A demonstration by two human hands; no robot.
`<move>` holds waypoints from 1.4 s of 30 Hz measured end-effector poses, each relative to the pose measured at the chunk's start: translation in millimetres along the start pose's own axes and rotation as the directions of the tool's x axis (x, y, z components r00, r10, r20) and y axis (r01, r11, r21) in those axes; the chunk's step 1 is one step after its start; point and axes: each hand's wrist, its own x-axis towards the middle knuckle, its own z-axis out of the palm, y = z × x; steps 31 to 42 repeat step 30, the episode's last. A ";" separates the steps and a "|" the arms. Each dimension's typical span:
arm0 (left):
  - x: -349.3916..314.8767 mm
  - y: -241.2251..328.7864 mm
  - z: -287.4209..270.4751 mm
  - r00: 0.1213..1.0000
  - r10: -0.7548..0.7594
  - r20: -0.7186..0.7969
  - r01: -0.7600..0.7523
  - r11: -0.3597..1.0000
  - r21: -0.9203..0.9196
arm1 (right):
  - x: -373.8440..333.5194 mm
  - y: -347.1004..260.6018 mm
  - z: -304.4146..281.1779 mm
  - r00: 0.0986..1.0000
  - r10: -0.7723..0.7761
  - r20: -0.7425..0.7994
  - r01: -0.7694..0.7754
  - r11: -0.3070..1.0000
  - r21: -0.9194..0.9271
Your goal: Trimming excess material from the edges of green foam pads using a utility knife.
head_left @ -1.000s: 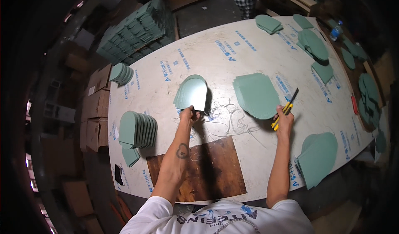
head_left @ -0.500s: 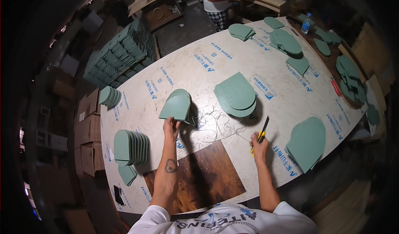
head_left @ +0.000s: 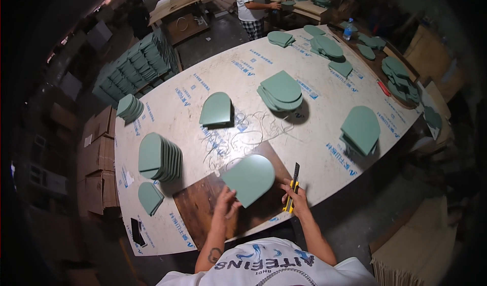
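Observation:
My left hand [head_left: 227, 203] grips a green panel [head_left: 250, 178] by its square-cornered end. One end of the panel is rounded. It is tilted above a dark brown wooden board [head_left: 195, 203] on the table's near side. My right hand [head_left: 299, 197] is closed around a yellow-and-black utility knife [head_left: 291, 194], its dark blade pointing away from me. The right fingertips are close to the panel's right side; I cannot tell whether they touch. Beyond the held panel sits a low stack of similar green panels [head_left: 216, 108], with loose thin strands [head_left: 238, 133] lying in front.
Several more green stacks stand around the white printed table [head_left: 187, 126], including a tall one [head_left: 161, 156] at left and another [head_left: 361, 128] at right. A black phone-like object [head_left: 137, 232] lies near the left edge. Farther off are a bottle [head_left: 348, 29] and another person [head_left: 249, 4].
My left hand has come back from the middle stack with a panel, now over the brown board. My right hand has moved inward and nearer to me, still holding the knife.

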 end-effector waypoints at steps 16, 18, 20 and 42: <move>-6.3 -68.3 -181.5 0.987 0.114 -0.113 -0.005 0.724 0.690 | -250.5 125.5 -17.4 0.739 0.018 -0.673 0.080 0.990 0.114; 14.1 -32.0 -114.2 0.844 0.532 0.068 -0.262 0.299 0.917 | -296.4 145.2 -68.1 0.609 0.001 -0.793 0.134 0.986 0.104; 56.3 20.8 -140.8 0.726 0.676 0.127 -0.152 -0.022 0.988 | -316.5 149.7 -74.0 0.587 -0.012 -0.809 0.098 0.994 0.057; 172.1 77.7 -59.4 0.838 0.327 -0.438 0.336 0.323 0.885 | -535.1 281.5 -249.4 0.600 0.034 -0.799 -0.048 0.999 0.007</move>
